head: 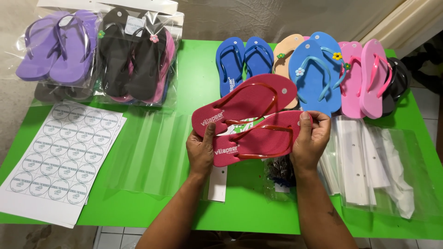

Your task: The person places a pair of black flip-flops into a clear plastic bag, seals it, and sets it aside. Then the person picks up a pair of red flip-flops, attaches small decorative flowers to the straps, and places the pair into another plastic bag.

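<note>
I hold a pair of dark pink flip-flops [251, 117] above the green table [194, 69], soles up toward me, lying sideways. My left hand [200, 150] grips their heel ends, thumb on the sole. The toe end of the lower sandal is pinched by my right hand [310, 138]. Red straps show on both sandals. Under them lie a white card strip [217, 183] and a small bag of dark pieces [279, 171].
Loose blue [243, 57], light blue [318, 69], peach, pink [362, 78] and black flip-flops line the table's back. Bagged purple [57, 46] and black pairs [134, 55] sit back left. A round-sticker sheet [64, 152] lies at left, clear bags [147, 152] in the middle, more bags [378, 170] at right.
</note>
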